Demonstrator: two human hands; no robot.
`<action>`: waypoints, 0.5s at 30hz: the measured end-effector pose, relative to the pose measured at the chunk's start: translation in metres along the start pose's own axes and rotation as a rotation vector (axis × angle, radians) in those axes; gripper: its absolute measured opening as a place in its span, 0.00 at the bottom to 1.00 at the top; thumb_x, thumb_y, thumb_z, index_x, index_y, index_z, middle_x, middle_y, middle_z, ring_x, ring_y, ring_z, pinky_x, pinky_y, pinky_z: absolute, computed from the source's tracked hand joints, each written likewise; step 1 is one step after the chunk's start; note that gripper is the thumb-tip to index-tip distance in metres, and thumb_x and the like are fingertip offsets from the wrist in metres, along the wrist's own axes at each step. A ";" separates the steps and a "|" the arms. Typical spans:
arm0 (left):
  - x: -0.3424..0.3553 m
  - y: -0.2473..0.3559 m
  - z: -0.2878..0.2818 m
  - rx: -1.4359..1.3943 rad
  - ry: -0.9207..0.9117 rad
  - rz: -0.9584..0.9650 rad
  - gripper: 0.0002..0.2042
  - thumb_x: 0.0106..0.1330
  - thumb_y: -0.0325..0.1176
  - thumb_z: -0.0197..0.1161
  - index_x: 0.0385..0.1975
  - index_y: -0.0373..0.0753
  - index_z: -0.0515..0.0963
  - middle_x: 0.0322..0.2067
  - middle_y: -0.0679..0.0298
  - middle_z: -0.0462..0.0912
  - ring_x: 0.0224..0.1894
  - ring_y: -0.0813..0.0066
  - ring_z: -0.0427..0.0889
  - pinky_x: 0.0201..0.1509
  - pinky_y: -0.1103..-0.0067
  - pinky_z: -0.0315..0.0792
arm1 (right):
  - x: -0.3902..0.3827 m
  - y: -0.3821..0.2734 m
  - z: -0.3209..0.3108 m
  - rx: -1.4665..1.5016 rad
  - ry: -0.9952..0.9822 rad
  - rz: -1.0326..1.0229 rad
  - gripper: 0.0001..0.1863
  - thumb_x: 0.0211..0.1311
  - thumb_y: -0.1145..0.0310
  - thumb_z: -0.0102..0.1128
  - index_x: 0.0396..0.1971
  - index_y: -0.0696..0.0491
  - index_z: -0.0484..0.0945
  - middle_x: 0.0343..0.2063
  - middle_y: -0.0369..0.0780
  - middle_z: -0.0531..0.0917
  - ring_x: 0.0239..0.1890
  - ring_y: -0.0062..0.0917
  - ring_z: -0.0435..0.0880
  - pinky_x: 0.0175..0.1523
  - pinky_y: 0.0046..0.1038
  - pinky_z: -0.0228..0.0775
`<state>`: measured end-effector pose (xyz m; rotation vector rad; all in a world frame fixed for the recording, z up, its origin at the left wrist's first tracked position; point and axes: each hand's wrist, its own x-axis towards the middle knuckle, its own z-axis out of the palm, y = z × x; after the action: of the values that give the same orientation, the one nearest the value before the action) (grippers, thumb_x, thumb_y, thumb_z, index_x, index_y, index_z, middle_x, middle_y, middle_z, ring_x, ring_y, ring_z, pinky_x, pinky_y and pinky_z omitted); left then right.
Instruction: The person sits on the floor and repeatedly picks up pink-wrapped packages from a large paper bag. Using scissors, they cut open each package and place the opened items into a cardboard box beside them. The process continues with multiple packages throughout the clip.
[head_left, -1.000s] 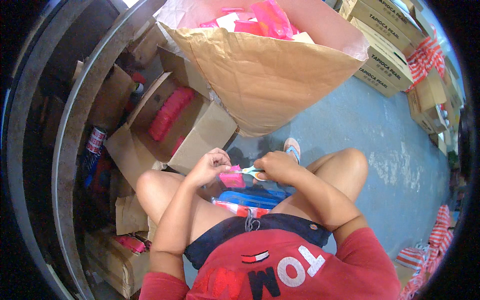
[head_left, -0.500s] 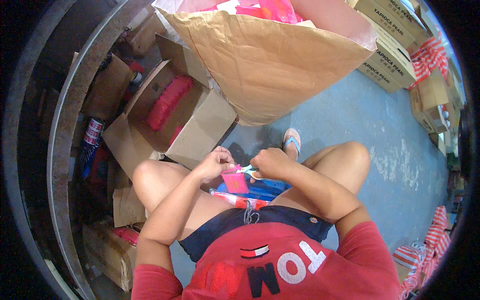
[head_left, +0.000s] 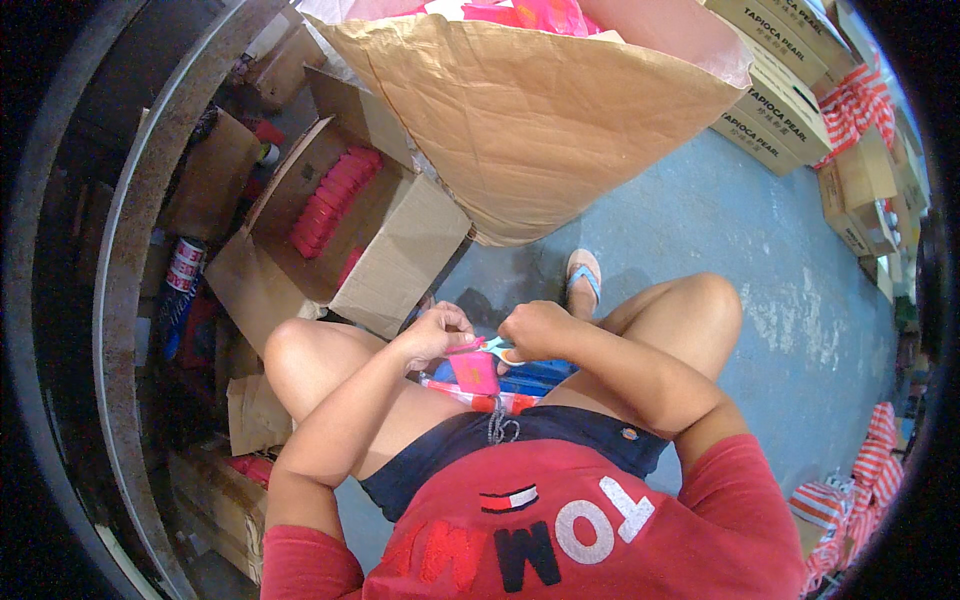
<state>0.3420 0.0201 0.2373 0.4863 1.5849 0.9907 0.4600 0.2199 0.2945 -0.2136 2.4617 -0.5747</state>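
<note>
Scissors with pale-blue and orange plastic handles [head_left: 503, 350] are right up against the top edge of a small, flat, bright-pink packet [head_left: 475, 374], and we're watching from above! The right hand [head_left: 538, 329], at two o'clock from the packet, is wrapped round those handles; the left hand [head_left: 440, 334], at ten o'clock, pinches the packet's upper edge between thumb and fingers. The packet hangs between the person's thighs, over a blue plastic object [head_left: 543, 374].

How far along? Part-way, I'd judge: a pink strip shows along the top, but whether it's cut clean through, I cannot tell. Up at eleven o'clock, an open brown cardboard box [head_left: 392, 262] holds a ridged pink row [head_left: 336, 203], out of both hands' grasp. And at twelve, a tall tan paper sack [head_left: 560, 135] carries crumpled pink pieces [head_left: 545, 14] in its mouth; from here, which are offcuts is anyone's guess.
</note>
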 end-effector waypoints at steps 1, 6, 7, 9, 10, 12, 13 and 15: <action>0.000 0.000 0.001 -0.051 -0.004 -0.022 0.03 0.60 0.26 0.67 0.27 0.35 0.80 0.36 0.67 0.71 0.44 0.74 0.71 0.50 0.77 0.68 | -0.001 -0.001 0.001 0.004 -0.011 0.016 0.23 0.48 0.47 0.64 0.32 0.54 0.85 0.32 0.49 0.85 0.37 0.44 0.85 0.42 0.42 0.78; 0.001 -0.004 0.004 -0.096 -0.024 -0.064 0.03 0.63 0.25 0.64 0.28 0.34 0.80 0.34 0.68 0.71 0.36 0.78 0.73 0.42 0.81 0.71 | -0.005 -0.008 0.007 0.024 0.070 0.021 0.21 0.49 0.50 0.66 0.31 0.54 0.85 0.31 0.48 0.85 0.36 0.43 0.86 0.41 0.42 0.78; 0.002 -0.004 0.004 -0.097 -0.023 -0.055 0.03 0.62 0.25 0.65 0.28 0.34 0.79 0.34 0.69 0.71 0.35 0.78 0.74 0.42 0.81 0.71 | -0.003 -0.008 0.006 0.010 0.062 0.004 0.20 0.49 0.51 0.66 0.31 0.54 0.85 0.32 0.48 0.85 0.36 0.43 0.86 0.41 0.41 0.78; 0.003 -0.004 0.004 -0.121 -0.021 -0.036 0.03 0.62 0.24 0.65 0.28 0.33 0.79 0.32 0.69 0.72 0.35 0.79 0.74 0.42 0.81 0.71 | 0.001 -0.004 0.003 -0.022 0.030 -0.006 0.21 0.49 0.51 0.66 0.31 0.54 0.85 0.32 0.48 0.85 0.36 0.43 0.86 0.42 0.41 0.79; 0.003 -0.004 0.004 -0.131 -0.004 -0.037 0.03 0.62 0.24 0.65 0.28 0.33 0.79 0.32 0.69 0.72 0.35 0.79 0.74 0.42 0.81 0.71 | 0.002 -0.002 0.002 -0.044 0.016 -0.027 0.21 0.49 0.51 0.66 0.32 0.54 0.85 0.33 0.48 0.85 0.36 0.43 0.86 0.42 0.41 0.79; 0.003 -0.004 0.004 -0.162 0.016 -0.044 0.03 0.62 0.25 0.65 0.28 0.33 0.79 0.33 0.69 0.72 0.35 0.79 0.74 0.42 0.80 0.71 | 0.004 0.000 0.002 -0.055 0.038 -0.046 0.20 0.48 0.50 0.65 0.32 0.53 0.84 0.30 0.48 0.85 0.36 0.43 0.85 0.41 0.42 0.78; 0.003 -0.003 0.004 -0.175 0.012 -0.077 0.04 0.62 0.25 0.66 0.27 0.33 0.79 0.34 0.70 0.71 0.36 0.79 0.74 0.42 0.80 0.71 | 0.004 0.000 0.002 -0.079 0.021 -0.049 0.20 0.48 0.50 0.64 0.32 0.52 0.84 0.29 0.48 0.85 0.35 0.43 0.85 0.40 0.43 0.77; 0.003 -0.003 0.005 -0.216 -0.001 -0.157 0.04 0.62 0.25 0.66 0.27 0.33 0.79 0.37 0.70 0.70 0.38 0.78 0.73 0.42 0.80 0.71 | 0.003 -0.004 0.005 -0.028 0.035 -0.001 0.19 0.48 0.51 0.65 0.31 0.52 0.84 0.29 0.48 0.85 0.35 0.43 0.85 0.40 0.43 0.77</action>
<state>0.3463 0.0225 0.2332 0.2104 1.4704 1.0260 0.4601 0.2141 0.2911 -0.2178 2.5047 -0.5486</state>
